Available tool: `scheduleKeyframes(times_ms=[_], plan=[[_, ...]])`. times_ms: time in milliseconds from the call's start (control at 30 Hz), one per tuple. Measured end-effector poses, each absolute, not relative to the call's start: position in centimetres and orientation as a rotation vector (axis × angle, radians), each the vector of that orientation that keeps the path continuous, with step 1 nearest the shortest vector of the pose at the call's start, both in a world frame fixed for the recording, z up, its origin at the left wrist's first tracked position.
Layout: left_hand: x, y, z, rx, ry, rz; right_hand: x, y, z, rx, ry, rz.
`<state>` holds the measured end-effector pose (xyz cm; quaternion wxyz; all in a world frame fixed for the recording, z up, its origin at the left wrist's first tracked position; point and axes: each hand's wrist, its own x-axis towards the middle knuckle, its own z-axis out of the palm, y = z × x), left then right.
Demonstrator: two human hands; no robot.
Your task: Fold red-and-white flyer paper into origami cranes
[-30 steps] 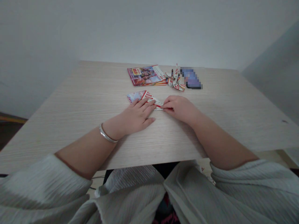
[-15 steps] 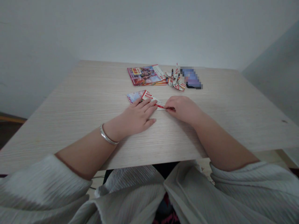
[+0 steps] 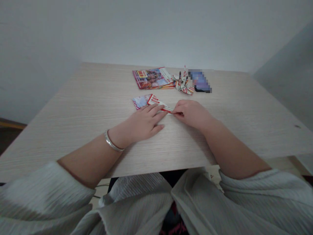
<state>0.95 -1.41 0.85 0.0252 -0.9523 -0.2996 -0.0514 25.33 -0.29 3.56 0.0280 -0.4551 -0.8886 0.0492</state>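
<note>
A folded paper flyer point(image 3: 157, 100), white with red edging and a printed blue-pink part at its left, lies on the table in front of me. My left hand point(image 3: 148, 122) rests flat across its near side, fingers stretched out, and covers part of it. The pointed right end of the flyer is pinched between the thumb and fingers of my right hand point(image 3: 192, 112). Beyond the hands stands a folded paper figure point(image 3: 184, 85) made of similar printed paper, its points sticking up.
A stack of printed flyers point(image 3: 151, 78) lies at the back, left of the paper figure. To the figure's right is a phone point(image 3: 201, 81), blurred by pixels. The pale wooden table point(image 3: 85, 98) meets a wall behind; its front edge is close to my body.
My left hand has slid slightly to the right along the flyer, its fingertips now closer to the pinched end. My right hand keeps its pinch almost in place.
</note>
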Motion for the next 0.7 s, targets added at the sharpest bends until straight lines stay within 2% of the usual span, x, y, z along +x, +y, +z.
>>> scheduleKeyframes(times_ms=[700], plan=[[1.4, -1.6, 1.2, -2.936, -0.888, -0.159, 26.1, -0.3, 3.7, -1.533, -2.649, 0.177]])
